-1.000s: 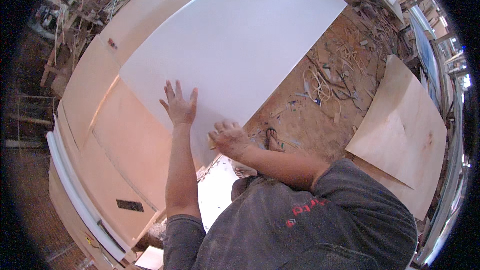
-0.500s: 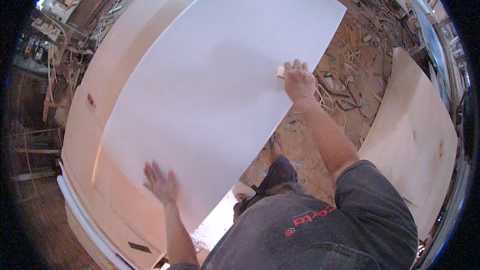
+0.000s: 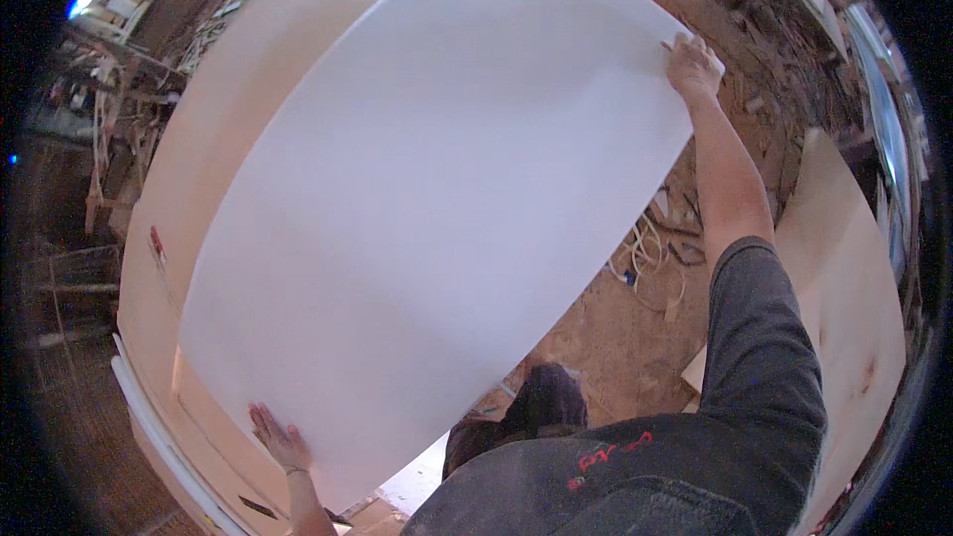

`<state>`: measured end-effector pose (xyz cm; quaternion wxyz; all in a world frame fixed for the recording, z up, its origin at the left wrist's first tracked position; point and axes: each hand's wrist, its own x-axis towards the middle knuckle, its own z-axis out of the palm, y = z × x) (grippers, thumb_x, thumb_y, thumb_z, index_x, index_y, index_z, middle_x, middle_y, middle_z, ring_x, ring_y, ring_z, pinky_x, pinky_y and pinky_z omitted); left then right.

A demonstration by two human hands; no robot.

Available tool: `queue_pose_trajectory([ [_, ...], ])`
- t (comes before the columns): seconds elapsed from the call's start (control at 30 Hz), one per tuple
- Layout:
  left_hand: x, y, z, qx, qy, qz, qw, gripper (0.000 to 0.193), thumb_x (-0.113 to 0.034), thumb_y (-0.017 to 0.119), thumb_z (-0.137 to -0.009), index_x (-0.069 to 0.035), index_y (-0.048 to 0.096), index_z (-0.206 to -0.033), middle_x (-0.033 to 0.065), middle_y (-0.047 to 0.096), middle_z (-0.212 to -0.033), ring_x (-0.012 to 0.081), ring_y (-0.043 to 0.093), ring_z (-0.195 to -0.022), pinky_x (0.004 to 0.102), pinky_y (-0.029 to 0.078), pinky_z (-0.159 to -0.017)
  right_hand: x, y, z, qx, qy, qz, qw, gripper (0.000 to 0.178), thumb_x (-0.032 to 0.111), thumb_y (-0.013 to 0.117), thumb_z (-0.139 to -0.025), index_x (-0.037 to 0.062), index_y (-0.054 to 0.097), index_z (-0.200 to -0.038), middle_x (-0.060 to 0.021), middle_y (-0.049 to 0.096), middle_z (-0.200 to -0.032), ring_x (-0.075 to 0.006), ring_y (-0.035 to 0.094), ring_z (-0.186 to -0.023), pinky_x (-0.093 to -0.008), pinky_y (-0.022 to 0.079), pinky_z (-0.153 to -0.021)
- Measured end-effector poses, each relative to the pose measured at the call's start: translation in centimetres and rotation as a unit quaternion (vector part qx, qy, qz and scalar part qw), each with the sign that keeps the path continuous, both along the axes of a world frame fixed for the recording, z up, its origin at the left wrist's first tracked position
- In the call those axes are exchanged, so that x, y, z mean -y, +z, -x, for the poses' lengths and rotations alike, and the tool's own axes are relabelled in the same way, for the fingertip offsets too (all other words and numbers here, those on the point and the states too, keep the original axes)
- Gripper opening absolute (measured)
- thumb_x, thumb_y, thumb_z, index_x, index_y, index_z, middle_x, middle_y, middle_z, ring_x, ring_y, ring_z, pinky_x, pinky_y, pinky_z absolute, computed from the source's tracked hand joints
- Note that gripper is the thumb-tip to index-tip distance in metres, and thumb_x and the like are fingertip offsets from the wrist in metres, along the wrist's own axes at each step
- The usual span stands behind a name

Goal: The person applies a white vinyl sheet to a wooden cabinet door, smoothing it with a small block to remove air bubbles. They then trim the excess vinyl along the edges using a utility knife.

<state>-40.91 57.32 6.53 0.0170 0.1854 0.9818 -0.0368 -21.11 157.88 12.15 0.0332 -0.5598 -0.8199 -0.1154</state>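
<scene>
A large smooth white sheet [image 3: 427, 199] lies across a tan wooden panel in front of me. At its lower left, my left hand [image 3: 283, 440] rests flat with the fingers spread, holding nothing. My right arm reaches out to the far right corner of the sheet. There my right hand [image 3: 695, 66] is bent over the surface with curled fingers. The small pale block it grips is mostly hidden beneath the hand now; it showed more plainly half a second ago.
The tan panel [image 3: 154, 288] shows beyond the sheet's left edge, with a small red mark on it. A coiled pale cord [image 3: 647, 250] lies on the brown floor to the right. Another wooden panel [image 3: 844, 318] stands at the right, and scraps litter the far floor.
My right hand has moved away from me and to the right, from the sheet's near right edge to its far corner. The view has shifted slightly. My left hand appears lower and farther left.
</scene>
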Motion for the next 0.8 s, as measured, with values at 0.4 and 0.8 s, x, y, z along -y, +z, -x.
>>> queue_pose_trajectory([
  [0.4,-0.1,1.1,-0.1,0.012,-0.002,-0.028,1.000,0.087,-0.067,0.042,-0.100,-0.016,0.023,-0.167,0.0118,0.016,-0.174,0.0324,0.013,-0.161,0.0623,0.006,-0.126,27.7,-4.5,8.7,0.022,0.234,0.121,0.964,0.054,0.026,0.042,-0.106,0.0112,0.040,-0.158,-0.0236,0.037,-0.163,-0.0476,0.034,-0.150,-0.0659,0.033,-0.115],
  [0.8,-3.9,2.0,-0.2,0.054,0.038,0.002,0.998,0.092,-0.043,0.064,-0.092,-0.013,0.019,-0.167,0.0126,0.012,-0.175,0.0312,0.009,-0.162,0.0602,0.006,-0.127,61.4,-3.3,6.6,-0.183,0.632,0.101,0.746,0.022,0.029,0.065,-0.089,0.0139,0.067,-0.105,-0.0117,0.061,-0.111,-0.0301,0.059,-0.107,-0.0488,0.051,-0.078],
])
